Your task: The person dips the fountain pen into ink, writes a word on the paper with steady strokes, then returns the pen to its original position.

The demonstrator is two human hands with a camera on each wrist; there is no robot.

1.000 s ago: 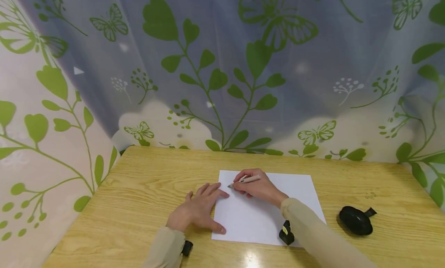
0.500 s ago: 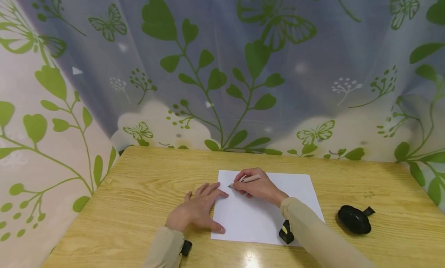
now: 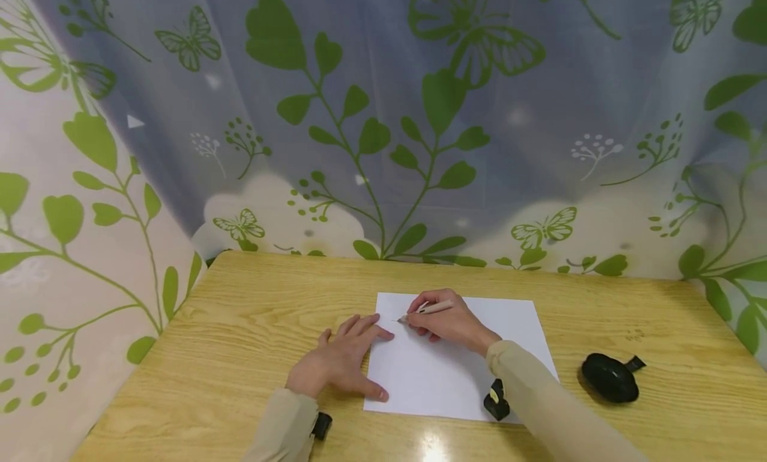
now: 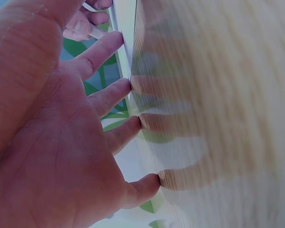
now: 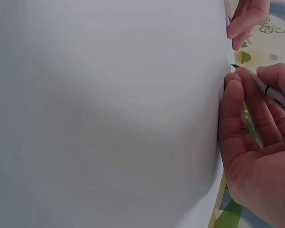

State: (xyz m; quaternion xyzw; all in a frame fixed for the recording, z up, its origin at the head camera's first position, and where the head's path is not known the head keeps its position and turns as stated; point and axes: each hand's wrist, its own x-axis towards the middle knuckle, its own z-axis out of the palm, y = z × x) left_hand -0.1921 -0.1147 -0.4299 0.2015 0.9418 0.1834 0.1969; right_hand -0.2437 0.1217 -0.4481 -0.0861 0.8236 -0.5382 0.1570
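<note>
A white sheet of paper (image 3: 431, 375) lies on the wooden table. My right hand (image 3: 446, 319) pinches a pale pen (image 3: 437, 307) with a dark tip, held low over the sheet's upper left part. A short thin dark line shows just left of the tip. In the right wrist view the pen (image 5: 270, 92) sits between thumb and fingers, and the other fingers rest along the paper (image 5: 123, 118). My left hand (image 3: 341, 365) is spread at the sheet's left edge, thumb and index finger on the paper. Its fingertips (image 4: 149, 185) touch the tabletop in the left wrist view.
A black oval object (image 3: 611, 378) with a short tab stands on the table (image 3: 252, 315) right of the sheet. Black wrist devices show at both cuffs. Behind the table hangs a curtain (image 3: 359, 149) with green leaves and butterflies.
My right hand and the pen have shifted slightly right, and a short line now shows on the paper left of the tip. My left hand has stayed in place.
</note>
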